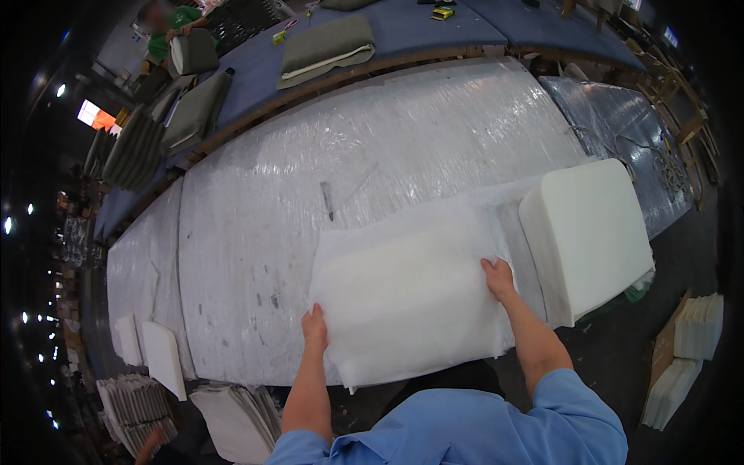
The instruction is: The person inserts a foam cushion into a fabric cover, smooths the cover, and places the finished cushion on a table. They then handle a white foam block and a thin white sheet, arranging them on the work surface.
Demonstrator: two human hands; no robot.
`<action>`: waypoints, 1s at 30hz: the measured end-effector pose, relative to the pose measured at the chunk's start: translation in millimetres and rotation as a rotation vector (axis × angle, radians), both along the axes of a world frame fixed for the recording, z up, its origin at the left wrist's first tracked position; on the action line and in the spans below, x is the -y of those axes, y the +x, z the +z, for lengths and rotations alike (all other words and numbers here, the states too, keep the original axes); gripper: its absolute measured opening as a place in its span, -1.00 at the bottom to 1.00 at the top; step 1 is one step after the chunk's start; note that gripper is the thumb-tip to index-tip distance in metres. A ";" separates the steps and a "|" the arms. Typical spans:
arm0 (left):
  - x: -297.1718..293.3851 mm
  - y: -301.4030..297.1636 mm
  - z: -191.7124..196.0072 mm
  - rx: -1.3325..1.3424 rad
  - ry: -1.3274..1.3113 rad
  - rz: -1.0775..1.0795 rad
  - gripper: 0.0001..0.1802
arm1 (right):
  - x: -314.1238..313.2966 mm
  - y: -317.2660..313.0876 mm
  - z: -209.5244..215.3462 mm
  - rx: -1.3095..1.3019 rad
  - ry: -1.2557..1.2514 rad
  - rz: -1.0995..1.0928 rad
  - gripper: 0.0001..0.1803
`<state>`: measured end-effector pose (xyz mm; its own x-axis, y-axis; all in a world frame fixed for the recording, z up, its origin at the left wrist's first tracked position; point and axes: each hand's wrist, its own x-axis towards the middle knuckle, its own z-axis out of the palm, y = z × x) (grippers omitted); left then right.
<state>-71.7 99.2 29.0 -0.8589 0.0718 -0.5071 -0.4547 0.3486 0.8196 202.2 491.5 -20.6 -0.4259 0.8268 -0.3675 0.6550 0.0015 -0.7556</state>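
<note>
A long table, wrapped in clear plastic film, is being seen from above, stretching away ahead of both hands and off to their left. Beyond it, far from the hands, a blue table is lying, with grey-green cushions resting on it and more of them stacked at its left end.

Directly under the hands, at the near edge of the long table, a white wadding sheet is being pressed flat; it is lying over what seems to be a foam pad, though that cannot be told for sure. Just right of the right hand, a thick white foam block is sitting on the table's near right corner, touching the sheet's right edge.

Below and left of the left hand, white foam slabs are leaning against the table, and grey covers are piled beside them. Well to the right of the right hand, more white foam pieces are stacked on the floor.

The left hand is being laid on the sheet's lower left corner, fingers together and flat, nothing being gripped. The right hand is being laid on the sheet's right edge, fingers spread a little and pressed down, whether the edge is being pinched cannot be told.

A small dark streak is lying on the plastic, ahead of the left hand.
</note>
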 end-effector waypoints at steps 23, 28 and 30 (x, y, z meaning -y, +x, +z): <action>-16.9 -51.5 26.0 -0.094 -0.081 -0.344 -0.55 | -37.8 -53.6 32.3 -0.173 0.025 0.064 -0.61; -14.1 -46.9 39.8 0.077 0.066 -0.409 -0.55 | -44.7 -62.0 24.8 -0.314 -0.202 -0.089 -0.63; -21.1 -61.2 38.3 0.195 -0.047 -0.368 -0.53 | -50.4 -80.5 18.7 -0.264 -0.180 -0.111 -0.64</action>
